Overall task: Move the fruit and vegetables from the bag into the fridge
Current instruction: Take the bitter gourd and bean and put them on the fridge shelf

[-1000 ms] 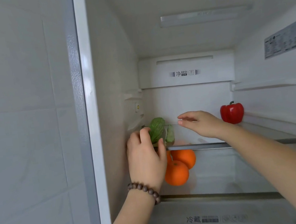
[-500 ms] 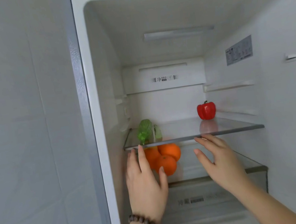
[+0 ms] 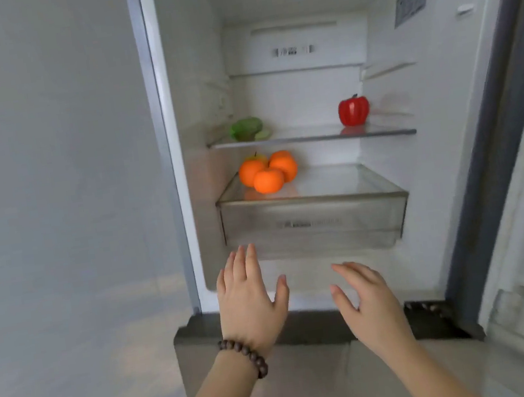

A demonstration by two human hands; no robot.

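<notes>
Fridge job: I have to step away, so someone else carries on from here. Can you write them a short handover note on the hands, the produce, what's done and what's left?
Left hand and right hand: both open, holding nothing, in front of the fridge below the drawer.
Upper glass shelf: green vegetable at the left, red pepper at the right.
Shelf below, above the drawer: oranges in a cluster at the left, with a yellowish fruit partly hidden behind them.
Done: these items are in the fridge.
Left: the bag is out of view, so check it for anything remaining. The fridge stands open.
</notes>
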